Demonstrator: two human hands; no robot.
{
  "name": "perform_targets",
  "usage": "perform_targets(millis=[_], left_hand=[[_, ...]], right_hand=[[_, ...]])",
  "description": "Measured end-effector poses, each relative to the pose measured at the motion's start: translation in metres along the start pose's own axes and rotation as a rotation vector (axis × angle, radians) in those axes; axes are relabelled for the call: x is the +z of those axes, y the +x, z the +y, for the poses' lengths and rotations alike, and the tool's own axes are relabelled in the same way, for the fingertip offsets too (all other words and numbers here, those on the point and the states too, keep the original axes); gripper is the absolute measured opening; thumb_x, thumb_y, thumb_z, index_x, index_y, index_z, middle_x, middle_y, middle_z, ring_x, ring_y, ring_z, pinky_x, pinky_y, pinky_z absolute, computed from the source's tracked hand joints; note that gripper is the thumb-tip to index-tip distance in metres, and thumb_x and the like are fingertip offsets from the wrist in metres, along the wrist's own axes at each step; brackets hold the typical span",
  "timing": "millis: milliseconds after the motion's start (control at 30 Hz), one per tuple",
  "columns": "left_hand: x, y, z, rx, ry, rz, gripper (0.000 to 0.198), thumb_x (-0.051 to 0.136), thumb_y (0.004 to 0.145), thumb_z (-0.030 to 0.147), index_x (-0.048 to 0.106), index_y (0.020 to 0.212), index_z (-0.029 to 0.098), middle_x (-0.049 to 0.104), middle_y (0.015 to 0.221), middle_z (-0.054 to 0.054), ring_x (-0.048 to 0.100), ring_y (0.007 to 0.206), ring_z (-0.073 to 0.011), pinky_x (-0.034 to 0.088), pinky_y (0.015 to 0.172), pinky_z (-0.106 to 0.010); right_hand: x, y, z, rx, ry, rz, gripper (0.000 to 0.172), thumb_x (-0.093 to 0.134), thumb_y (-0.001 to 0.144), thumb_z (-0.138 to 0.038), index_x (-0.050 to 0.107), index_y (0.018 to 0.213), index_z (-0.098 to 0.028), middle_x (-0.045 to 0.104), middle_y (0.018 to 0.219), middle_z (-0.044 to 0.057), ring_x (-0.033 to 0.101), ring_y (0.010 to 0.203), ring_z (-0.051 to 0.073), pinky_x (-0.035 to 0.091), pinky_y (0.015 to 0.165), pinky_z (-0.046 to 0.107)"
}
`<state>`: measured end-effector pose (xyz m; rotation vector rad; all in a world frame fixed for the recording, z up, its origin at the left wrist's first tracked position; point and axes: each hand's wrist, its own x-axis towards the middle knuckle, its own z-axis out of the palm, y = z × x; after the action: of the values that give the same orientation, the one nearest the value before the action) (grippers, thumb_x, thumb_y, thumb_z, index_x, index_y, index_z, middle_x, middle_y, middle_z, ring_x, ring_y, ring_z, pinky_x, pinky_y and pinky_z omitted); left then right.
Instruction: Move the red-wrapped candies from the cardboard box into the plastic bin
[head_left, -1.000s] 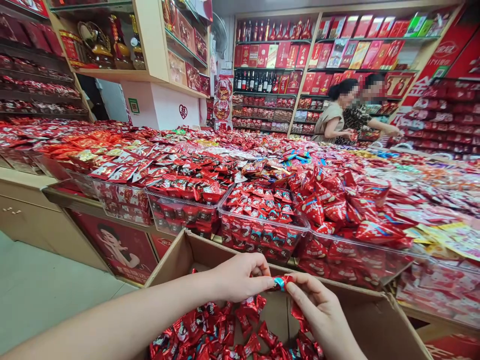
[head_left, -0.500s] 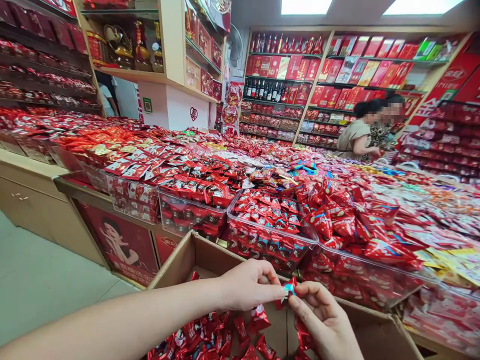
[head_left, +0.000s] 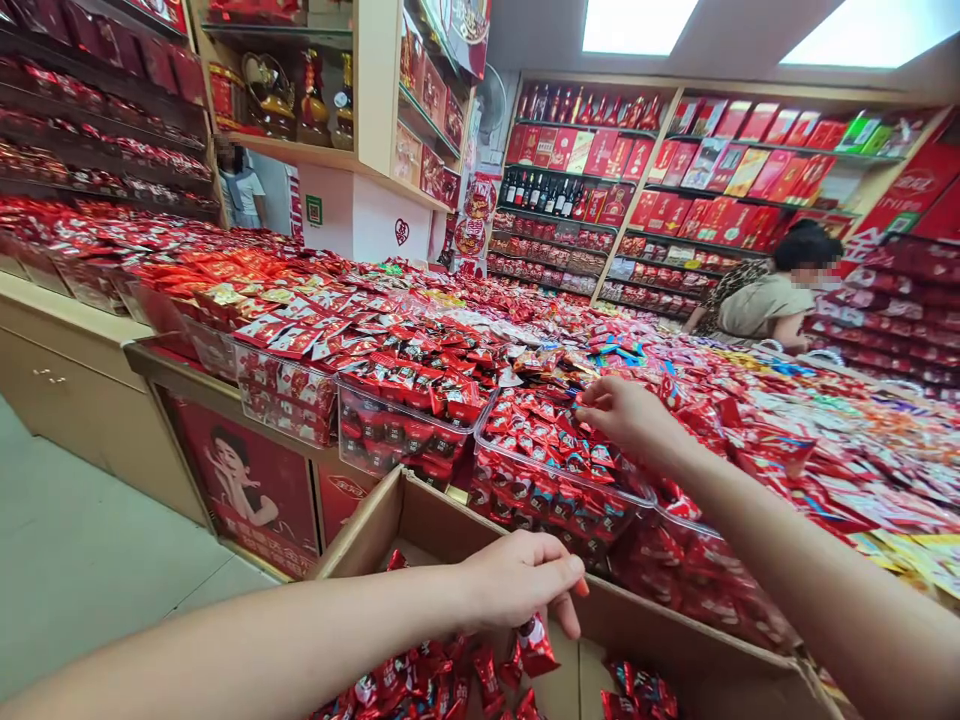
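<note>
My left hand [head_left: 536,582] hangs over an open cardboard box [head_left: 439,520], its fingers loosely bent and apart, with nothing visible in them. Beneath it, red wrapped candies [head_left: 536,648] lie loose on the bottom of the box. Reaching forward, my right hand [head_left: 628,418] is over the back of a clear plastic bin [head_left: 517,458] heaped with similar red candies [head_left: 551,425]. Its thumb and fingertips are pinched together on a small wrapped candy [head_left: 577,400], of which only a bit of red and blue shows.
Several clear bins of candy line the counter, including a dark-red-wrapped lot [head_left: 409,430] to the left. Shelves of bottles and boxes [head_left: 577,150] stand at the back. One person [head_left: 757,300] bends over the counter's far right side; another person [head_left: 244,195] stands far left.
My right hand has left my left hand and moved forward and up over the bin with the candy. The left hand has let go and stays above the box. The view shifted slightly.
</note>
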<state>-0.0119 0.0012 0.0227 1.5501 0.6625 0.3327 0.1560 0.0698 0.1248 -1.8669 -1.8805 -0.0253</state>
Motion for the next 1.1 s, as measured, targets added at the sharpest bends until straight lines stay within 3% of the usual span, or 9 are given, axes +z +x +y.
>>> perform_targets(millis=[133, 333, 500, 600, 667, 733, 867, 967, 1100], left_hand=[[-0.001, -0.002, 0.000, -0.030, 0.042, 0.006, 0.036, 0.035, 0.077, 0.042, 0.052, 0.088, 0.012, 0.058, 0.065, -0.002, 0.028, 0.041, -0.0040, 0.025, 0.040, -0.016], [-0.002, -0.006, 0.004, -0.040, 0.069, -0.013, 0.034, 0.036, 0.077, 0.039, 0.052, 0.090, 0.013, 0.060, 0.071, -0.003, 0.026, 0.038, -0.0034, 0.022, 0.036, -0.016], [-0.004, -0.004, 0.004, -0.022, 0.038, -0.028, 0.031, 0.037, 0.077, 0.039, 0.051, 0.086, 0.013, 0.057, 0.065, -0.001, 0.028, 0.037, -0.0030, 0.024, 0.036, -0.016], [-0.006, -0.002, 0.004, 0.011, -0.010, 0.000, 0.032, 0.038, 0.077, 0.041, 0.049, 0.084, 0.013, 0.055, 0.063, 0.000, 0.031, 0.039, -0.0030, 0.025, 0.038, -0.016], [-0.006, -0.003, 0.006, 0.044, -0.052, 0.008, 0.033, 0.044, 0.074, 0.044, 0.048, 0.087, 0.013, 0.054, 0.063, 0.000, 0.034, 0.040, -0.0033, 0.027, 0.040, -0.016], [-0.004, -0.006, 0.008, 0.119, -0.110, -0.011, 0.038, 0.052, 0.068, 0.044, 0.047, 0.089, 0.013, 0.053, 0.064, 0.000, 0.041, 0.047, -0.0047, 0.032, 0.045, -0.017], [0.001, -0.012, 0.010, 0.269, -0.128, -0.043, 0.037, 0.055, 0.066, 0.045, 0.052, 0.082, 0.011, 0.051, 0.068, -0.001, 0.047, 0.059, -0.0074, 0.037, 0.055, -0.019], [0.006, -0.014, 0.009, 0.187, 0.009, -0.078, 0.035, 0.045, 0.074, 0.045, 0.054, 0.077, 0.011, 0.052, 0.065, 0.000, 0.043, 0.051, -0.0058, 0.035, 0.049, -0.018], [0.007, -0.010, 0.005, 0.116, 0.123, -0.112, 0.037, 0.038, 0.077, 0.046, 0.056, 0.080, 0.014, 0.056, 0.068, 0.001, 0.042, 0.051, -0.0053, 0.034, 0.047, -0.016]], right_hand=[[0.022, 0.029, -0.005, 0.006, -0.099, -0.167, 0.006, 0.063, 0.060, -0.018, 0.058, 0.063, -0.016, 0.059, 0.055, 0.000, 0.055, 0.054, 0.013, 0.039, 0.050, 0.024], [0.046, 0.037, 0.008, -0.005, -0.225, -0.251, 0.010, 0.054, 0.073, -0.023, 0.059, 0.076, -0.014, 0.062, 0.071, 0.000, 0.056, 0.064, 0.012, 0.044, 0.061, 0.028], [0.038, 0.029, 0.006, -0.050, -0.206, -0.160, 0.012, 0.055, 0.066, -0.015, 0.062, 0.075, -0.018, 0.065, 0.076, 0.006, 0.058, 0.073, 0.018, 0.041, 0.063, 0.027], [0.021, 0.006, -0.008, -0.098, -0.135, -0.054, 0.015, 0.048, 0.073, -0.024, 0.060, 0.080, -0.019, 0.064, 0.082, 0.006, 0.057, 0.076, 0.018, 0.040, 0.065, 0.027], [0.013, -0.021, -0.018, -0.141, 0.000, -0.028, 0.022, 0.042, 0.077, -0.035, 0.056, 0.084, -0.020, 0.063, 0.077, 0.002, 0.055, 0.067, 0.014, 0.041, 0.059, 0.023], [0.013, -0.053, -0.026, -0.159, 0.287, 0.014, 0.024, 0.043, 0.076, -0.040, 0.055, 0.080, -0.020, 0.060, 0.067, 0.001, 0.052, 0.059, 0.013, 0.040, 0.052, 0.022], [0.034, -0.112, -0.029, -0.073, 0.609, -0.047, 0.023, 0.044, 0.077, -0.039, 0.055, 0.072, -0.020, 0.056, 0.065, 0.000, 0.050, 0.062, 0.013, 0.040, 0.056, 0.022], [0.048, -0.136, -0.024, 0.145, 0.906, -0.111, 0.029, 0.042, 0.077, -0.044, 0.056, 0.072, -0.019, 0.051, 0.061, -0.002, 0.046, 0.052, 0.010, 0.037, 0.047, 0.020], [0.054, -0.151, -0.015, 0.573, 1.379, -0.152, 0.036, 0.041, 0.075, -0.049, 0.057, 0.072, -0.017, 0.050, 0.056, -0.003, 0.038, 0.039, 0.006, 0.030, 0.036, 0.018]])
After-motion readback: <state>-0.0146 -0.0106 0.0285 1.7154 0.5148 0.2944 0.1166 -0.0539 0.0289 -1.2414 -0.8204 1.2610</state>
